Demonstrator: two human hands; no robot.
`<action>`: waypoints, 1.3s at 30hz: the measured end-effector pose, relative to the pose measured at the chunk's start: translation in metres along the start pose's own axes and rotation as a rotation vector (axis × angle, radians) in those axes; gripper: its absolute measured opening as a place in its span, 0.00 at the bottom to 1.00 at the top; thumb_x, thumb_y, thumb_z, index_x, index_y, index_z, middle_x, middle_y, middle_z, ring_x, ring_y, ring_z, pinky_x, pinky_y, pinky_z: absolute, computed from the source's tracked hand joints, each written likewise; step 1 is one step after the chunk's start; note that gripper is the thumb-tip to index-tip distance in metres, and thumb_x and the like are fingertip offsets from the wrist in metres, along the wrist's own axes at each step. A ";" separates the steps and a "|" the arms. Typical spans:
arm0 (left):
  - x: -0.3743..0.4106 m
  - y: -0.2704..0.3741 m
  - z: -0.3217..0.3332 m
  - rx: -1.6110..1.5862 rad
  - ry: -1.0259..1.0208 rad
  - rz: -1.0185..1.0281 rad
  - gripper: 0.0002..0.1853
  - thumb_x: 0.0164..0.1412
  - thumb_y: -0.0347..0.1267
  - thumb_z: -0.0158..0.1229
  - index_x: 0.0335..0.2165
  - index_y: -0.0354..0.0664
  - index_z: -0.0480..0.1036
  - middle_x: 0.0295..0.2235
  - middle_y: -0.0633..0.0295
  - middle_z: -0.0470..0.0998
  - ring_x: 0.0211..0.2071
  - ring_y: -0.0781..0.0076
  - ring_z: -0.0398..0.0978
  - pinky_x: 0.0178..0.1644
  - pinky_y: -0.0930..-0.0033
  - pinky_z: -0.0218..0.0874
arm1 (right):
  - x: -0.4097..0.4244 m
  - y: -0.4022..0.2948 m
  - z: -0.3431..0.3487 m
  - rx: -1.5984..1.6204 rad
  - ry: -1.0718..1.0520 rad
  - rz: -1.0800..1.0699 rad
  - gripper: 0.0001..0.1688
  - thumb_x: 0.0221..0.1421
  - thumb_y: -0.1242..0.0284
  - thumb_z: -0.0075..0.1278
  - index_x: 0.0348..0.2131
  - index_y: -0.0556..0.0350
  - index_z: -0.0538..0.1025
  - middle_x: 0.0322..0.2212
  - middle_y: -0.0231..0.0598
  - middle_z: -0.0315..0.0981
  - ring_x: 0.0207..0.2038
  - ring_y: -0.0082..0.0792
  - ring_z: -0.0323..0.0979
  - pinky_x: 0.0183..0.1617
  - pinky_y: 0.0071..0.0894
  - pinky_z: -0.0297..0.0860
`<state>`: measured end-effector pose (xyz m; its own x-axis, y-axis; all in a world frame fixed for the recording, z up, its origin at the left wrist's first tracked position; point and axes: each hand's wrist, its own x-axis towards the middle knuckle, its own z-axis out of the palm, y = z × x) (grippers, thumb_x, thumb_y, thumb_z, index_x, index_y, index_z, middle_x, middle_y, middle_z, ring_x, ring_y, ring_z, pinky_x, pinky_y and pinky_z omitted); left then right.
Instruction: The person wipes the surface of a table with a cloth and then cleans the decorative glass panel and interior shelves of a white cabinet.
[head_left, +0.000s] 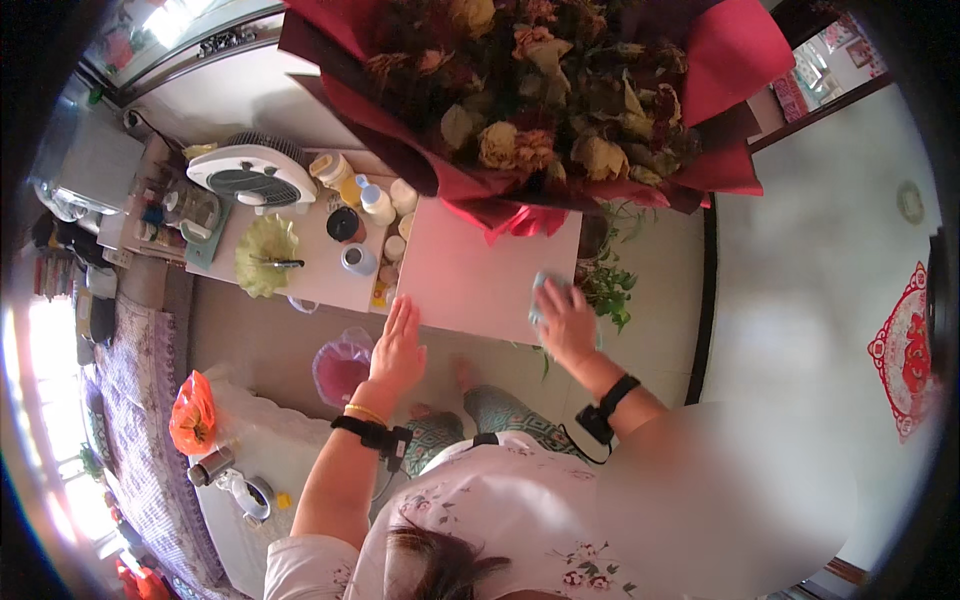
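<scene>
My right hand (568, 321) presses a folded light-blue cloth (541, 298) on the right front part of a white cabinet top (480, 270). Flat and with its fingers together, my left hand (399, 346) is at the left front corner of that top and holds nothing. A large bouquet of dried flowers (525, 142) in dark red wrapping paper (720, 67) stands at the back of the top and hides that part of it. Wrist bands with small devices are on both my wrists.
Left of the top, a lower surface holds a white fan (255, 176), a green fluted bowl (266, 255) with a knife, bottles and jars (358, 259). A lined pink bin (341, 371) is on the floor. Leafy plants (611, 289) stand right. An orange bag (193, 416) lies on another table.
</scene>
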<state>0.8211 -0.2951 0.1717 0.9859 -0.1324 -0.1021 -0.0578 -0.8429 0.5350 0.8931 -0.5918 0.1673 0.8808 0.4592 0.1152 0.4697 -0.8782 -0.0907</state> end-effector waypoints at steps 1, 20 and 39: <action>0.002 0.000 -0.002 -0.010 0.001 -0.003 0.37 0.44 0.25 0.54 0.54 0.29 0.52 0.58 0.45 0.50 0.61 0.54 0.44 0.61 0.63 0.45 | -0.018 -0.011 -0.002 -0.029 0.008 -0.053 0.26 0.41 0.68 0.53 0.45 0.43 0.70 0.47 0.31 0.63 0.49 0.48 0.61 0.48 0.41 0.64; 0.000 -0.001 -0.007 -0.062 -0.002 -0.011 0.36 0.45 0.26 0.54 0.54 0.30 0.54 0.58 0.49 0.50 0.61 0.58 0.44 0.61 0.65 0.46 | 0.072 -0.016 0.037 0.057 0.250 0.019 0.32 0.39 0.60 0.52 0.45 0.53 0.66 0.50 0.46 0.57 0.52 0.53 0.56 0.52 0.52 0.55; 0.000 -0.006 -0.002 -0.093 0.024 -0.013 0.32 0.45 0.25 0.52 0.52 0.31 0.56 0.58 0.51 0.51 0.61 0.60 0.45 0.61 0.67 0.46 | 0.108 0.049 0.004 0.217 -0.007 -0.139 0.25 0.34 0.78 0.53 0.39 0.55 0.70 0.37 0.45 0.68 0.43 0.48 0.64 0.46 0.43 0.62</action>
<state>0.8217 -0.2890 0.1695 0.9900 -0.1089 -0.0901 -0.0316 -0.7921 0.6096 1.0113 -0.5848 0.1711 0.8071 0.5749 0.1347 0.5872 -0.7576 -0.2850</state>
